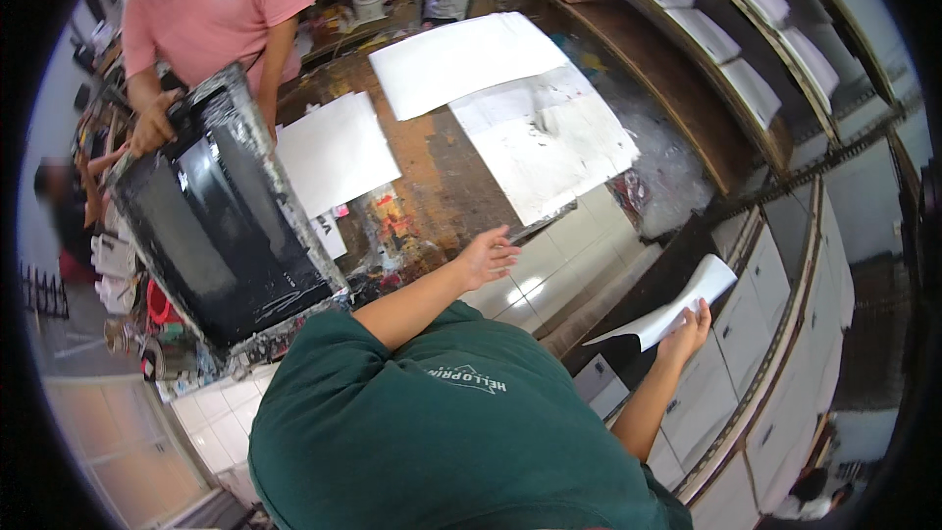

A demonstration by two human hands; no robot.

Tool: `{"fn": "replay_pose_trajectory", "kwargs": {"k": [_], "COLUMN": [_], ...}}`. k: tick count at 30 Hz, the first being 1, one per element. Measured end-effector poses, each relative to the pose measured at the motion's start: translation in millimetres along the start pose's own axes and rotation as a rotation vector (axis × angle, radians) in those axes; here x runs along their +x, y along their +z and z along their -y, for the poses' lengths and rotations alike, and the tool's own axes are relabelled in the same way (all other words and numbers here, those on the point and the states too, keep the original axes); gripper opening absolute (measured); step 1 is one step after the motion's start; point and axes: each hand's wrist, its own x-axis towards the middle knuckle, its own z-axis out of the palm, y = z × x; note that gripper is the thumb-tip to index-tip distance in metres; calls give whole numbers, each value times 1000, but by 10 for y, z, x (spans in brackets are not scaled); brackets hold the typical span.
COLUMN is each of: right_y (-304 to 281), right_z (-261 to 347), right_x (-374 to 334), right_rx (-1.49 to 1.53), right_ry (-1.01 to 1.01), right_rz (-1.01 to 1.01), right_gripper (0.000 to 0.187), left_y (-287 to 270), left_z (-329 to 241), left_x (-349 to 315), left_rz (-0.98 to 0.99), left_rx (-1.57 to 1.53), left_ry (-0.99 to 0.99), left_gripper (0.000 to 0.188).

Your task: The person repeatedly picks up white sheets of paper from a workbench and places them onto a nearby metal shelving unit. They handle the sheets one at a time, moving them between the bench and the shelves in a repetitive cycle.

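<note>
In my right hand [685, 334] is a white sheet of paper [687, 304], curled along its length and held out over the right side, near the rack. My left hand [488, 258] hovers by the near edge of the worktable with its fingers apart and nothing in them. Just beyond it lies a stack of white sheets [549, 152] with grey smudges on top. Another large white sheet [461, 59] overlaps that stack at the far side. To the left rests a separate pile of white paper [339, 157].
A co-worker in a pink shirt [211, 15] grips an ink-covered screen-printing frame [221, 216] at the left. The worktable [432, 172] is stained with paint. Tall racks holding white sheets [687, 25] stand at the far right; a lower rack with sheets [775, 304] curves alongside me.
</note>
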Motion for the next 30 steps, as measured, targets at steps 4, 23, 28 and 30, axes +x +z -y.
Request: {"fn": "replay_pose_trajectory", "kwargs": {"k": [4,23,28,30], "right_y": [-69,-787,-1036,-1105], "right_z": [34,-4,-39,-74], "right_x": [22,-563,-717,-747], "right_rx": [-178,-348,-437,-415], "right_ry": [-15,-59,-69,-64], "right_rz": [-30,-276,-353,-374], "right_gripper": [43,38,35,34], "left_y": [-39,505,780,832], "left_z": [-37,146,257,301], "left_x": [66,795,877,928], "left_rz": [-65,61,105,114], "left_rx": [-65,182,239,274], "left_ry": [58,-168,-200,-215], "left_gripper": [52,37,34,35]}}
